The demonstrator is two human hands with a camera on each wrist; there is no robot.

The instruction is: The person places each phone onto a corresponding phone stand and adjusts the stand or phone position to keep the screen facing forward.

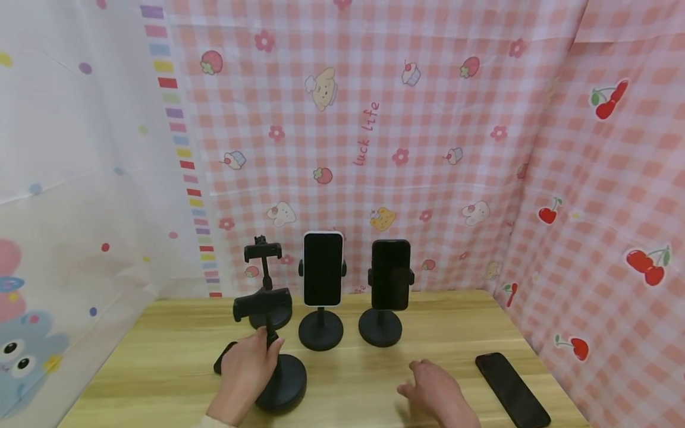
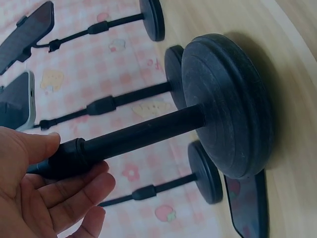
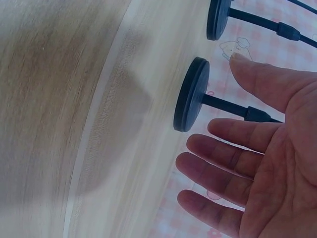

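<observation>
Front stand (image 1: 289, 380) held by left hand (image 1: 246, 365) round its pole (image 2: 143, 134), almost upright | right hand (image 1: 436, 389) loose, fingers apart, nothing held | from right hand: stand seen at 9 o'clock, phone (image 1: 512, 389) at 3 | left hand nearer to stand

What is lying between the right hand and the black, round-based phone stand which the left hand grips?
Only bare, light wood-grained tabletop lies between the right hand and the gripped black stand, as the head view shows.
</observation>
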